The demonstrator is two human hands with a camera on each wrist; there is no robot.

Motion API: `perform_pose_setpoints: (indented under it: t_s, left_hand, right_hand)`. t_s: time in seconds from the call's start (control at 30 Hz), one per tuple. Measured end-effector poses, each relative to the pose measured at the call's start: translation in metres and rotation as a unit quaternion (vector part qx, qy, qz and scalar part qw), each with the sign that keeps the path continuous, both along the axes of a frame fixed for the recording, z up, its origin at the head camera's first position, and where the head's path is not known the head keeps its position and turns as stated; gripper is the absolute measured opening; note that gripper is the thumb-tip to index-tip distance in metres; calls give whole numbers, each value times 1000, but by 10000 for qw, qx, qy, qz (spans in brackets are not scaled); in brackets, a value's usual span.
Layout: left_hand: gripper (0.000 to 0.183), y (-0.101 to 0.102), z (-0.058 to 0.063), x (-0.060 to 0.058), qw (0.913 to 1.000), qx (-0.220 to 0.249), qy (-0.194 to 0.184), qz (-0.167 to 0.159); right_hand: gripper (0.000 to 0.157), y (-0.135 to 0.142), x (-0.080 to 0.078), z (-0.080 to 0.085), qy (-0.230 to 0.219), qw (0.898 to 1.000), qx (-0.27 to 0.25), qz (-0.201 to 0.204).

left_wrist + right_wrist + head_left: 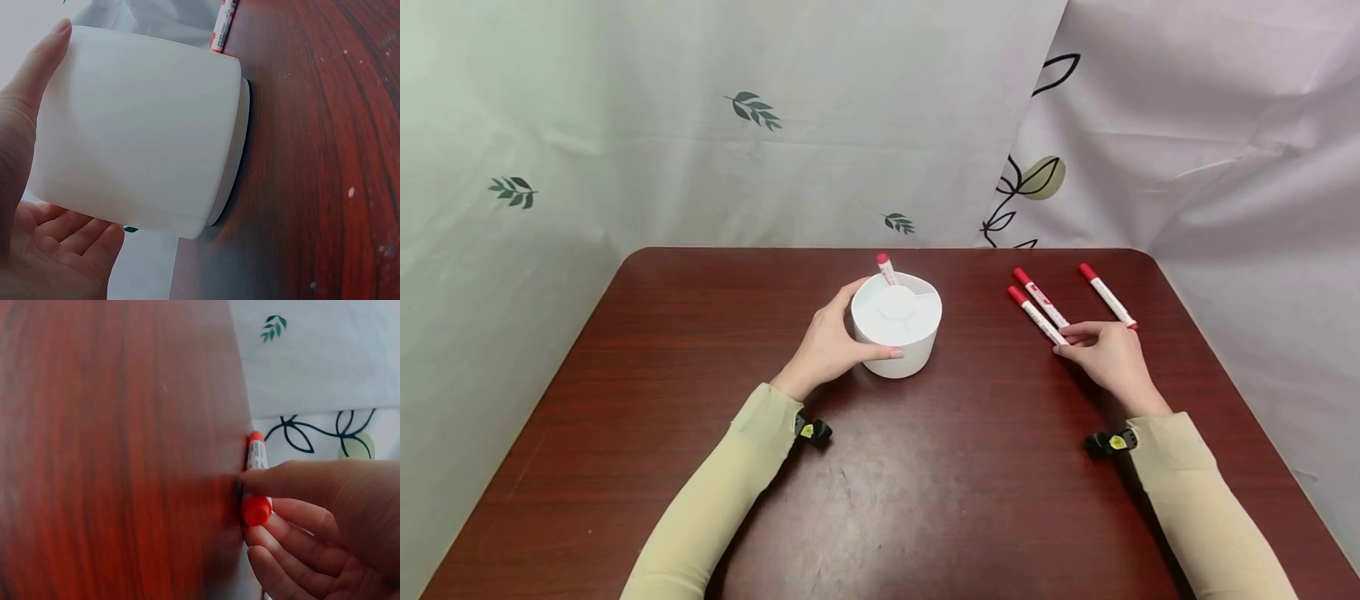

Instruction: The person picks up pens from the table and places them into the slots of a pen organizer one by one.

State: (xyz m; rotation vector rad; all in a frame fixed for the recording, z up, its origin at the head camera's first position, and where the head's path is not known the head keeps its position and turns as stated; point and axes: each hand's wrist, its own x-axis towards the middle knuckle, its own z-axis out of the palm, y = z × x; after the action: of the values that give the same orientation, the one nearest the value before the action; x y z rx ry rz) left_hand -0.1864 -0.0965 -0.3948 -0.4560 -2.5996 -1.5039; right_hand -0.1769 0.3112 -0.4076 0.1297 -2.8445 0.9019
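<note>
My left hand grips a white, round pen holder standing on the table, its thumb along the near wall and its fingers round the far left side. Inside, dividers split the holder into compartments, and one red-capped marker leans up out of the back. Over at the right, my right hand pinches the lower end of a red-and-white marker between thumb and fingers. That marker lies low at the tabletop in the right wrist view. A second marker runs beside it, its near end at my fingertips.
Another red-capped marker lies farther right, just beyond my right hand. The dark red-brown table has rounded back corners. Behind it hangs a pale curtain with leaf prints.
</note>
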Motion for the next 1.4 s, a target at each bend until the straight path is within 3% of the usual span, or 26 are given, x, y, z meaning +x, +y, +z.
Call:
perform_pose_setpoints:
  t_s: [0.37, 0.67, 1.23, 1.33, 1.4]
  left_hand:
    - [109, 0, -1, -1, 10000, -28, 1, 34]
    - [108, -1, -1, 0, 10000, 9, 14, 24]
    - [105, -3, -3, -2, 9999, 75, -67, -94]
    - [104, -3, 0, 0, 9994, 224, -94, -227]
    - [103, -3, 9, 5, 9986, 367, -100, -371]
  right_hand:
    - [21, -4, -3, -4, 203, 9994, 240, -108]
    - [20, -6, -1, -2, 397, 9990, 122, -155]
    - [21, -15, 6, 38, 555, 9943, -748, -522]
    - [23, -18, 7, 47, 602, 9924, -942, -515]
    - [25, -20, 7, 53, 606, 9913, -1042, -530]
